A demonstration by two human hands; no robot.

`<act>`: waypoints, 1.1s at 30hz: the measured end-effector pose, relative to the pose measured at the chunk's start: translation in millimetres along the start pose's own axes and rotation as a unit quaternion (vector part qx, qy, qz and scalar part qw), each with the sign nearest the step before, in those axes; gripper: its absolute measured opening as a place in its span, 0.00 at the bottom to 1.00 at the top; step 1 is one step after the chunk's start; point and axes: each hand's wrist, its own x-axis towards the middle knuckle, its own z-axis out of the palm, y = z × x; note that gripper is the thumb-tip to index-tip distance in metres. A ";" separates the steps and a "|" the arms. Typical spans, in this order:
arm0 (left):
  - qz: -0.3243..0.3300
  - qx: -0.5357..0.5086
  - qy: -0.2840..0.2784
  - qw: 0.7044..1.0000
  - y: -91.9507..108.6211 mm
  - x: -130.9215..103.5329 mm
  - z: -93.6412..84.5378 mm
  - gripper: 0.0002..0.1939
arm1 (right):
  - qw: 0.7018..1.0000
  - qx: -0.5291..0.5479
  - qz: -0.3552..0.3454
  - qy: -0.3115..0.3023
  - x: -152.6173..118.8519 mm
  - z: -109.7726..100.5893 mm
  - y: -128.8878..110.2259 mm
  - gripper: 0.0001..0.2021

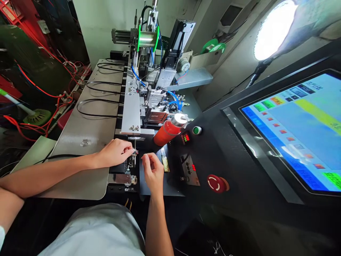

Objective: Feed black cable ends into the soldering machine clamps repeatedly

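Small silvery metal fixture [131,163] sitting at the near end of a tall silver-and-black metal machine [157,103], right by the tips of the left hand [116,152]. Left fingers bent down together, touching or just over it, contact too small to make out, so can't tell about a grip on anything. Right hand [153,170] just across from there, fingers loosely curled with the thumb near the index, above a flat dark plate [173,186]; can't tell about anything pinched in there either. Next to those knuckles, a small yellowish strip [165,164]. Past that, a red cylindrical bottle [167,133] with a silver lid [179,120], right by the machine. Over on the left, a grey sheet-metal bench [87,142] under the left forearm [61,170], with thin black cable loops [106,116] farther back. Off to the right, a round red stop button [215,183] and a big lit touchscreen [295,124], plus a glaring white lamp [275,28] up top.
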 end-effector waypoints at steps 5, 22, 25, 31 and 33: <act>0.032 0.021 0.007 0.999 -2.4 2.5 0.1 0.14 | 0.999 -0.028 -0.010 -0.032 17.5 13.4 -4.5 0.15; 0.233 0.233 0.112 0.938 -17.6 -19.3 3.1 0.15 | 0.997 0.046 -0.054 -0.012 20.3 28.1 6.2 0.15; 0.267 0.260 0.142 0.917 -20.0 -18.5 4.7 0.17 | 0.998 0.040 -0.052 -0.008 19.6 27.7 5.8 0.16; 0.257 0.307 0.065 0.914 -11.8 -17.5 3.3 0.17 | 0.998 0.049 -0.032 0.005 18.0 32.9 7.0 0.16; 0.251 0.315 0.043 0.914 -8.6 -18.1 1.3 0.17 | 0.998 0.064 -0.013 0.006 17.4 32.6 6.8 0.17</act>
